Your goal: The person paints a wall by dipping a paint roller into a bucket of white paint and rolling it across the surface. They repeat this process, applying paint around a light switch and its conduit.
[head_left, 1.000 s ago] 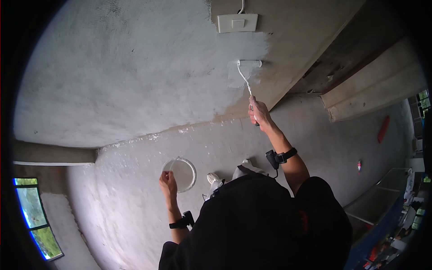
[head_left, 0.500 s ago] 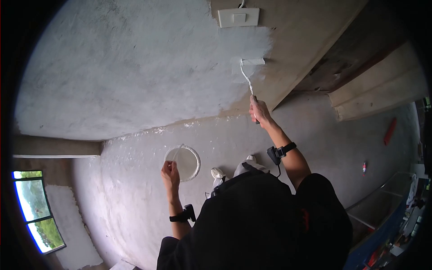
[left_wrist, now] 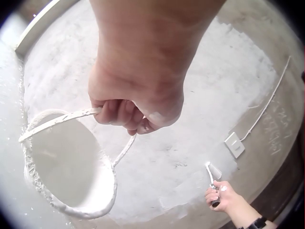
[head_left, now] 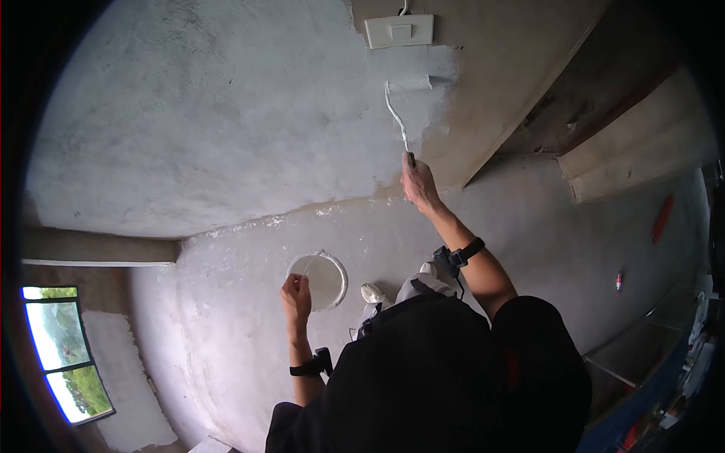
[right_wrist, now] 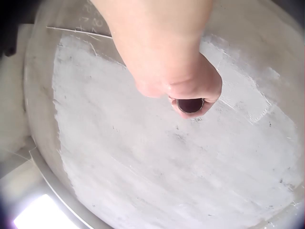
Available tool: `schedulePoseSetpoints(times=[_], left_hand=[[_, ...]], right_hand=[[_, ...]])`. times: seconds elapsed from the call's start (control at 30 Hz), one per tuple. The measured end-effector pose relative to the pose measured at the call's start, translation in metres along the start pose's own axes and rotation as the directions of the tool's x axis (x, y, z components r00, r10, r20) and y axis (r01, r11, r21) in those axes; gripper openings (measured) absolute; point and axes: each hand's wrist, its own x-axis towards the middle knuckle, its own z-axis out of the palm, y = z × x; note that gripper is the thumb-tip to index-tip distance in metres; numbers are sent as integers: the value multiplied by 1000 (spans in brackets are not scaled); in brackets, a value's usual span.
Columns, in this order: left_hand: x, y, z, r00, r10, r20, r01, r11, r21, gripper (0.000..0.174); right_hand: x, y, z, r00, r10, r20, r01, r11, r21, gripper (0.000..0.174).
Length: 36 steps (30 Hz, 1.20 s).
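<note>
Fingers (left_wrist: 125, 113) of the left hand (head_left: 295, 298) curl round the white handle (left_wrist: 66, 123) of a bucket (left_wrist: 107, 183); farther right, the right hand (head_left: 419, 185) grips a paint roller (head_left: 410, 83) against the wall (head_left: 495, 83), below the switch (head_left: 400, 32), near the pale coat's (head_left: 226, 113) right edge.

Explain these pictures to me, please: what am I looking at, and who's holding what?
There's no machine at work here, just a person working bare-handed. The wide view comes from a head-worn camera, looking forward and down; the other two come from wrist cameras. The left grip holds the handle of a bucket. The right grip holds a paint roller against a partly coated wall, near a white switch. A long red object and a small bottle-like object are on the floor.
</note>
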Motion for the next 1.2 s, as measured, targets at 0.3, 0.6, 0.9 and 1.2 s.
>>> schedulePoseSetpoints(times=[0.3, 0.6, 0.9, 1.2], left_hand=[[3, 13, -1, 994, -106, 21, 105, 994, 25, 20], [5, 11, 0, 994, -112, -11, 113, 993, 30, 20], [3, 14, -6, 984, -175, 29, 173, 982, 70, 21], [7, 7, -4, 995, -98, 21, 97, 995, 34, 19]], right_hand=[[35, 62, -5, 983, 182, 25, -183, 983, 11, 48], [63, 107, 4, 923, 376, -81, -380, 924, -49, 55], [81, 146, 0, 865, 500, 39, -502, 863, 55, 52], [25, 10, -43, 943, 319, 96, -329, 937, 117, 52]])
